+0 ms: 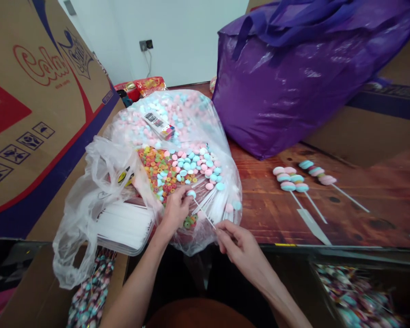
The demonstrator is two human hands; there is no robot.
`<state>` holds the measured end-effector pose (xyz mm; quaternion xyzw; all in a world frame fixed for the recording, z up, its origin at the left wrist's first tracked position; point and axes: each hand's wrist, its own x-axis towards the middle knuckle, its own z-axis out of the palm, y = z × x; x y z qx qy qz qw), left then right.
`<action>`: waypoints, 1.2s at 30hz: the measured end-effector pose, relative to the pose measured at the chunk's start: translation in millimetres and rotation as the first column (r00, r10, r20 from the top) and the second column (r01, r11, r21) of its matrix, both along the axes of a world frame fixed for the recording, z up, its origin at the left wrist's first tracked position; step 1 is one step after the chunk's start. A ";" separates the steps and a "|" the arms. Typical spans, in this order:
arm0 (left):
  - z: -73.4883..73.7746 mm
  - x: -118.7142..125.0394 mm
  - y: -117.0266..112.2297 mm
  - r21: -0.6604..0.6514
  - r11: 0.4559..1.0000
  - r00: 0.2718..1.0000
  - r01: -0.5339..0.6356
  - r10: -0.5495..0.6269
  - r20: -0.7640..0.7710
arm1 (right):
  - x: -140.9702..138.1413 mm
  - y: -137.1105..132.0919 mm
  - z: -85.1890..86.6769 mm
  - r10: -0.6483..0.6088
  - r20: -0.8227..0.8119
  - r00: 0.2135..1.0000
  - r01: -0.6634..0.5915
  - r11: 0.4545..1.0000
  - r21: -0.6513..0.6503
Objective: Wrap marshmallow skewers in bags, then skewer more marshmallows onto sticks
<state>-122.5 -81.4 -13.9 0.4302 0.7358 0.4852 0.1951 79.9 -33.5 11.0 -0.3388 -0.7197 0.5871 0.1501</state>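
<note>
My left hand [176, 207] pinches a pale blue marshmallow [191, 194] at the upper end of a thin white stick [205, 214]. Closed on the lower end of that stick are the fingers of my right hand [233, 239]. Both hands are over the near part of a clear plastic bag [235, 182]. Pink and blue marshmallows [187, 165] lie on it, beside a spread of small coloured gummy rings [155, 166]. Loose white sticks [216, 205] lie just beyond my right hand. A few green rings [190, 222] are below the held stick.
Filled marshmallow sticks [290, 180] lie on the wooden table [259, 214] to the right. A purple bag [276, 91] stands behind them. At left are a large cardboard box [37, 114], a crumpled plastic bag [75, 228] and a tub of white sticks [125, 225]. Below the edge, boxes hold wrapped sweets [358, 296].
</note>
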 end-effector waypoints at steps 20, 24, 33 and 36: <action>2.5 15.4 -13.8 0.165 0.977 0.951 -0.134 0.080 0.298 | -34.9 -3.3 8.2 -0.040 -0.116 0.992 0.031 0.996 -0.079; 3.0 18.9 -18.7 0.107 0.984 0.945 -0.140 0.101 0.312 | -39.6 -7.9 4.3 -0.076 -0.136 0.988 0.074 0.997 -0.017; 25.9 32.3 -16.7 0.057 0.996 0.997 0.074 -0.074 -0.006 | -52.0 8.9 -3.9 -0.145 -0.155 0.977 0.170 0.972 0.160; 32.1 20.3 5.8 0.057 0.998 0.994 0.018 -0.012 -0.106 | -42.5 15.6 -6.7 -0.167 -0.101 0.981 0.189 0.943 0.275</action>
